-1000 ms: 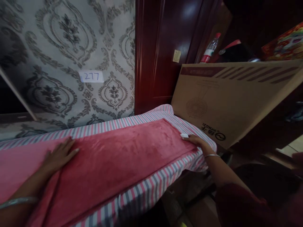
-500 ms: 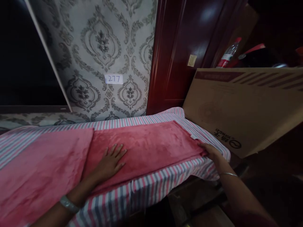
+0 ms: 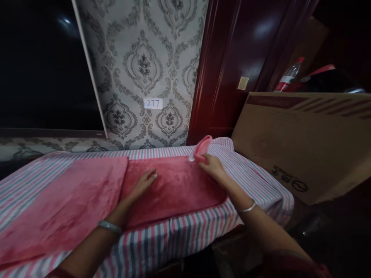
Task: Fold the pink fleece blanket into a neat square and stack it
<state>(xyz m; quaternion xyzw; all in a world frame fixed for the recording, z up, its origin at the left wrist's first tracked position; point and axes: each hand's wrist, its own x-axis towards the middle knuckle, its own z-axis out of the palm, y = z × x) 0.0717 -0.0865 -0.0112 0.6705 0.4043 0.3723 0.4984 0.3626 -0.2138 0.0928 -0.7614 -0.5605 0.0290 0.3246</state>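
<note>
A pink plush blanket (image 3: 176,185) lies in folded layers along the table, with a lighter, higher layer (image 3: 87,189) on its left part. My right hand (image 3: 213,166) is closed on the blanket's right end, which is lifted and curled over to the left; a small white tag shows beside the fingers. My left hand (image 3: 145,181) is over the middle of the blanket, its fingers bent but apart, with nothing visible in them. Whether its underside touches the plush is hard to tell.
Beneath the blanket is a striped cloth (image 3: 185,231) draped over the table edge. A large cardboard box (image 3: 304,143) stands at the right, with a bottle (image 3: 290,75) behind it. A dark screen (image 3: 49,69) is on the left, and a patterned wall (image 3: 165,127) backs the table.
My right hand has moved left, bringing the blanket's right end up and over. My left hand has gone from flat and spread to bent fingers. The view has shifted slightly left.
</note>
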